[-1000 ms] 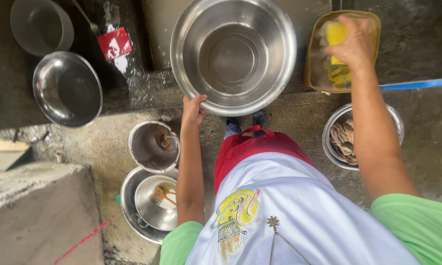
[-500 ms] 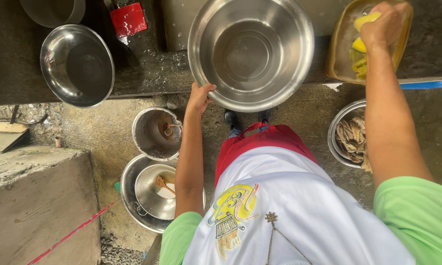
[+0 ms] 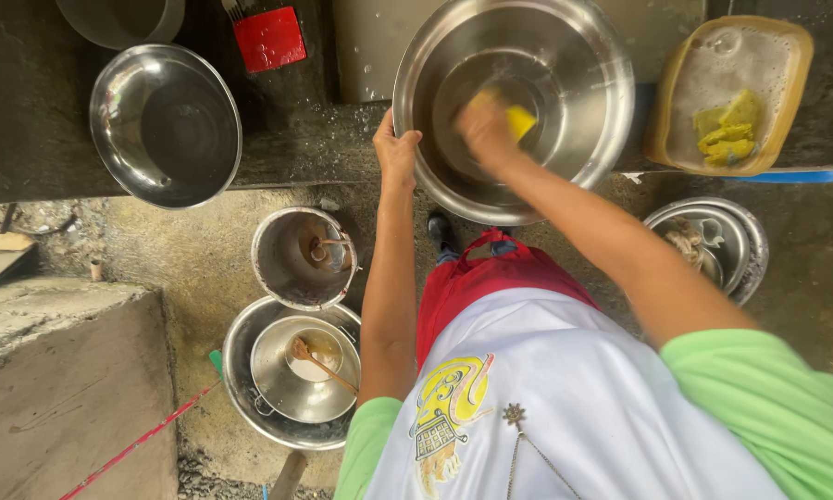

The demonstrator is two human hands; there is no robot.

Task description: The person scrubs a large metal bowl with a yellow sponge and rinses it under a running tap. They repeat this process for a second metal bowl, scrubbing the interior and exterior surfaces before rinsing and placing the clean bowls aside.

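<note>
A large steel bowl (image 3: 565, 56) rests on the wet counter edge straight ahead. My left hand (image 3: 396, 148) grips its near left rim. Inside the bowl, my right hand (image 3: 483, 130) presses a yellow sponge (image 3: 518, 118) against the bottom. To the right stands a yellow plastic tub (image 3: 676, 130) with soapy water and yellow sponge pieces (image 3: 729, 125) in it.
A second steel bowl (image 3: 162, 125) sits on the counter at left, a red-labelled bottle (image 3: 267, 37) behind it. On the floor: a steel pot (image 3: 301, 255), nested pots with a wooden spoon (image 3: 296, 370), a bowl of utensils (image 3: 713, 243). A concrete block (image 3: 65, 389) lies lower left.
My right hand has left the yellow tub with a sponge and moved into the large bowl. My left hand stays on the bowl's rim.
</note>
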